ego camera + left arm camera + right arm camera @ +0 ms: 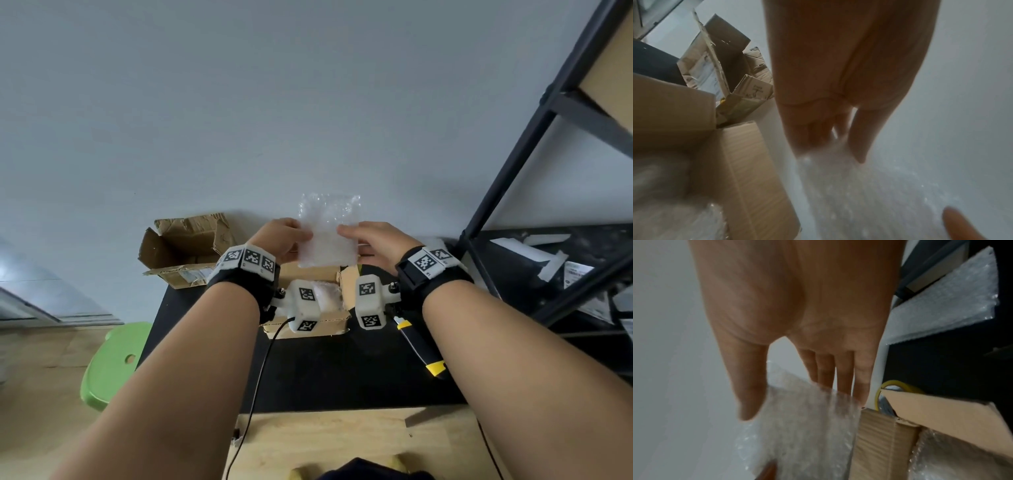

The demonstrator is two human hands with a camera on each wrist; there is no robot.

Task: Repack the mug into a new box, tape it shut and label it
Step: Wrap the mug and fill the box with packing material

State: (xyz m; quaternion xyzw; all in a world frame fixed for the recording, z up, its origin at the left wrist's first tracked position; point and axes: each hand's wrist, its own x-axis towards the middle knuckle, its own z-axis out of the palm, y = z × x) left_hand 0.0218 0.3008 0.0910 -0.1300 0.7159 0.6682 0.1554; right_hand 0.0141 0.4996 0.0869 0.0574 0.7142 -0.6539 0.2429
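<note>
Head view: both hands are holding a bubble-wrap sheet (329,233) upright above the new box (308,310) on the table (342,373), left hand (279,240) and right hand (373,238) each keeping a pinching grip on one side edge, apparently to cushion the wrapped bundle (327,294), presumably the mug, already lying inside.

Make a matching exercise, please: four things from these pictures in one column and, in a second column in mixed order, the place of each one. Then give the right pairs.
Things:
1. bubble wrap sheet
2. torn old box
3. utility knife
4. green stool

Places:
A. on the floor, left of the black table
B. held up between the left hand and the right hand, above the new box
C. at the table's far left corner, flaps open
D. lying on the table, under the right wrist

Pairs: 1-B, 2-C, 3-D, 4-A
</note>
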